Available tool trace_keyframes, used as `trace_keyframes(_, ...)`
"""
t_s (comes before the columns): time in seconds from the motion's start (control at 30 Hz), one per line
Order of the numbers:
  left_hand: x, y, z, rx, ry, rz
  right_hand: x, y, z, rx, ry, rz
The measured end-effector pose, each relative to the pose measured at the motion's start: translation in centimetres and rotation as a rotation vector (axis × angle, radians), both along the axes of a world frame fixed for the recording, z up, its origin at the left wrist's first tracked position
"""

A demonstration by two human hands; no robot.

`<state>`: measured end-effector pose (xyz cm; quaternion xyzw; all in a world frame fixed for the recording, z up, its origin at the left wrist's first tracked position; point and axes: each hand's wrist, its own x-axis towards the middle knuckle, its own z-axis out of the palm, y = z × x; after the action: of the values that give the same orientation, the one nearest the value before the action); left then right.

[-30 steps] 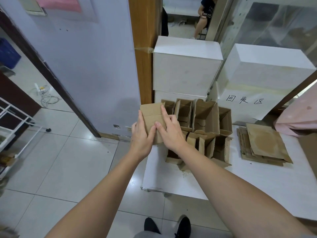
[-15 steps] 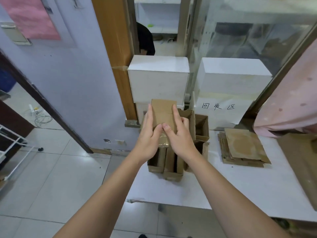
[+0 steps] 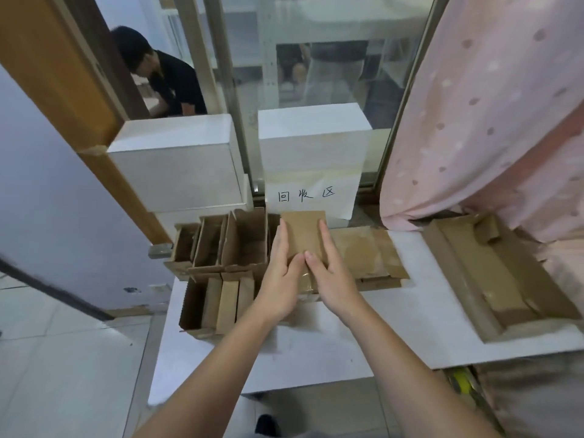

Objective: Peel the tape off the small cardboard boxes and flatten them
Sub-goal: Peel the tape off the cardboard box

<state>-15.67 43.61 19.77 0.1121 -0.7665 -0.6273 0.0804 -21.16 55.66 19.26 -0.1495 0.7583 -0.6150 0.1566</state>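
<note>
small cardboard box [image 3: 302, 234]: matt brown cardboard | table [image 3: 395, 327]: smooth white, possibly laminate

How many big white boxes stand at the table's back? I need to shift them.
2 on top: left box, behind the open cartons, and right box, above the paper sign. More may sit beneath.

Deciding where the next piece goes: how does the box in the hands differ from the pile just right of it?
The held box is raised off the table, gripped by the left hand and right hand; the flattened pile lies flat on the white table. The held box is one narrow piece; the pile spreads wider, in several layers. Both are plain brown cardboard.
</note>
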Motion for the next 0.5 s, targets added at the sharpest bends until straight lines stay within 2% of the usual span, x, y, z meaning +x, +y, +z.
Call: trace_keyframes(0.5,-7.1,4.1,-4.5,0.142,-0.133,-0.136,-4.8,5.0,-3.2,0.140,-0.116,-0.169)
